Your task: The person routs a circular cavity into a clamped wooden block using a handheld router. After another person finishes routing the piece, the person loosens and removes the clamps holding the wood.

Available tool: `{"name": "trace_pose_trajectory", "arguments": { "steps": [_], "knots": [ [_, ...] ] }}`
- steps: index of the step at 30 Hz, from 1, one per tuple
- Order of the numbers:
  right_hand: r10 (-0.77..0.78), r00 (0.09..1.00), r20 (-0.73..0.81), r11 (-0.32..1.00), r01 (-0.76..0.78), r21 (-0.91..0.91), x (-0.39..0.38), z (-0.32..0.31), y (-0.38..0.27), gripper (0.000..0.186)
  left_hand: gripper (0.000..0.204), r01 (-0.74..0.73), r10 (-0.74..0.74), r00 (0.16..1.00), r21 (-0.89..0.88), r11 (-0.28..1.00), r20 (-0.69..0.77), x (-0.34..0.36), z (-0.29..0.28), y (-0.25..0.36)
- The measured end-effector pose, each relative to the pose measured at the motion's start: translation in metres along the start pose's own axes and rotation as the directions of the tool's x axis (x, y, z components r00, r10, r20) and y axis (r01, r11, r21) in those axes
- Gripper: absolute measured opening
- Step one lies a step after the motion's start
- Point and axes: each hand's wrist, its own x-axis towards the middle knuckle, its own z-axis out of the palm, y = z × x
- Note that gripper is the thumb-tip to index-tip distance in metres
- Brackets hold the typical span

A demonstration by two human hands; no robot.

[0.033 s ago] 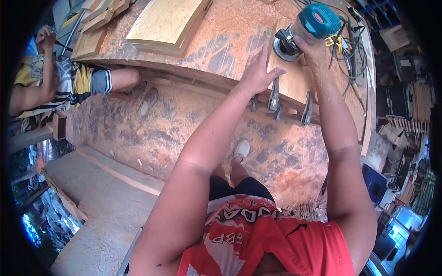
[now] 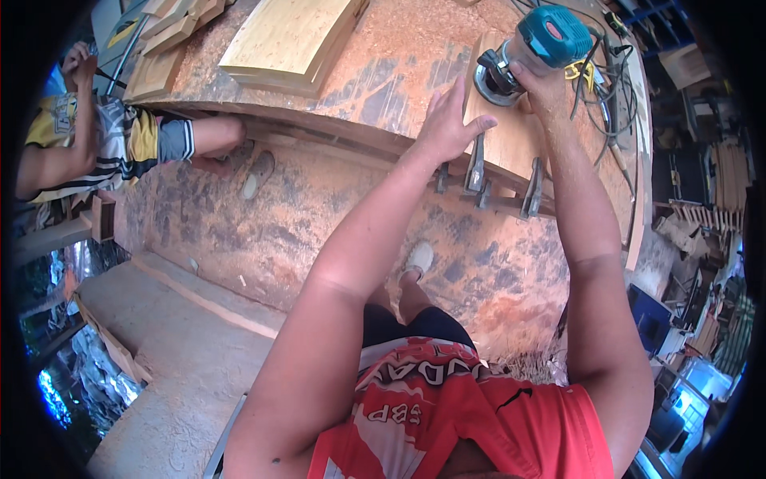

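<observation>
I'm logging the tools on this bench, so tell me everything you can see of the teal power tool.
The teal power tool has a rounded housing, plastic by its look, with a small reddish mark on its end. Below it sit a shiny metallic-looking section, a black knob and a round base. It appears to stand base-down on the wooden board, held by the right hand around its lower body. Its bit is hidden; whether it is running can't be told.

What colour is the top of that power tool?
Teal! The power tool's top shows best in the head view.
</observation>
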Motion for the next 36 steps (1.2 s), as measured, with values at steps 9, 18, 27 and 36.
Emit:
{"name": "trace_pose_trajectory", "arguments": {
  "steps": [9,18,27,36],
  "knots": [
    [-0.019,1.0,0.01,0.997,0.02,-0.079,-0.007,0.003,-0.011,0.056,0.106,0.01,-0.009,1.0,0.03,0.999,-0.014,-0.002,-0.002,0.004],
    [-0.019,1.0,0.017,1.0,0.019,0.009,-0.009,0.0,-0.003,0.058,0.102,-0.036,0.039,0.997,0.051,0.998,-0.068,-0.001,0.002,-0.006],
    [0.003,1.0,0.009,0.997,-0.002,-0.081,-0.016,-0.004,-0.011,0.05,0.094,-0.054,0.057,0.996,0.049,0.997,-0.063,0.002,0.002,-0.005],
    [0.021,0.999,0.037,0.981,-0.014,-0.191,-0.022,-0.006,-0.024,0.054,0.094,-0.013,0.013,1.0,0.072,0.997,0.005,0.002,-0.003,0.002]
  ]
}}
